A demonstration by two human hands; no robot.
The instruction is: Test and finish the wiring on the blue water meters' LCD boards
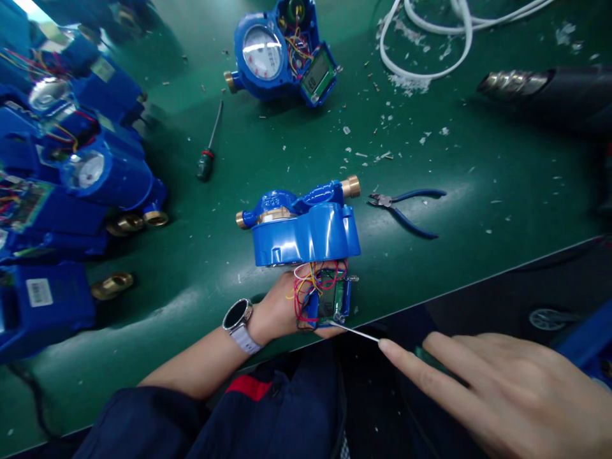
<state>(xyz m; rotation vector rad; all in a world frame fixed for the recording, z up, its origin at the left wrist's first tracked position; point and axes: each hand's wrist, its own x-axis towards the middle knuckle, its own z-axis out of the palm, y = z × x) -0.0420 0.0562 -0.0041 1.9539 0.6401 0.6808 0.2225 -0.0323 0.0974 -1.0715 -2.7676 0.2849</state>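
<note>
My left hand (280,308), with a watch on its wrist, is closed around a small blue display housing (329,298) near the table's front edge. A circuit board and several red, yellow and white wires (302,290) show in it; its fingers are mostly hidden behind it. Just above lies a blue water meter (306,233) on its side, with brass threaded ends. In my right hand (516,389) is a screwdriver (356,333), its index finger stretched along the shaft and its green handle mostly hidden. The screwdriver's tip meets the housing's lower corner, by a screw.
Blue-handled cutting pliers (406,207) lie right of the meter. Another screwdriver (206,162) and an opened water meter (268,54) lie further back. Several blue meters (109,166) crowd the left. A heat gun's metal nozzle (516,83), white cable (425,75) and scraps are at back right.
</note>
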